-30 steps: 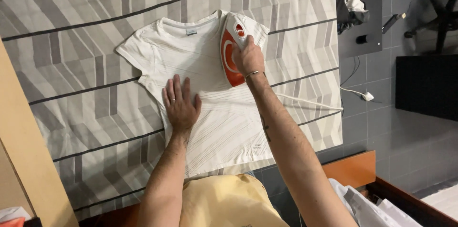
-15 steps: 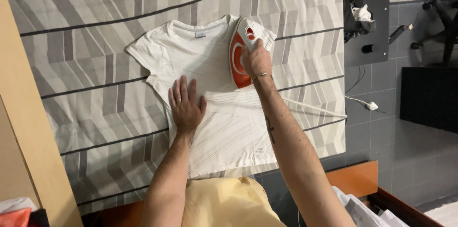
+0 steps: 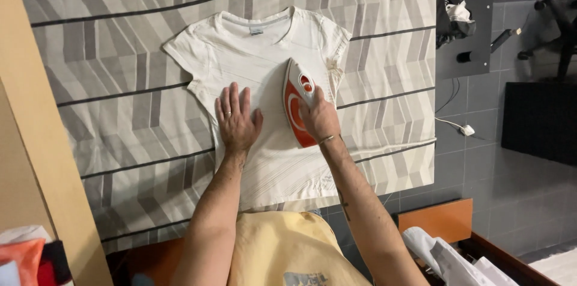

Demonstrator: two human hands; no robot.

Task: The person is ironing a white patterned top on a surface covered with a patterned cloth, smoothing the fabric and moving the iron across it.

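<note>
A white T-shirt (image 3: 255,60) lies flat on a grey striped sheet (image 3: 120,82), neck away from me. My right hand (image 3: 320,119) is closed around the handle of an orange and white iron (image 3: 297,106), which rests sole-down on the shirt's right side, near its middle. My left hand (image 3: 237,121) presses flat on the shirt's centre, fingers spread, just left of the iron.
The iron's white cord (image 3: 390,146) trails right across the sheet to a plug (image 3: 465,130) on the grey tiled floor. A dark stand with clutter (image 3: 463,21) sits at upper right. A wooden board (image 3: 36,142) borders the left. White cloth (image 3: 445,256) lies at lower right.
My right hand has pulled the iron back from the shirt's right shoulder toward me, down to its middle. My left hand has stayed pressed on the shirt.
</note>
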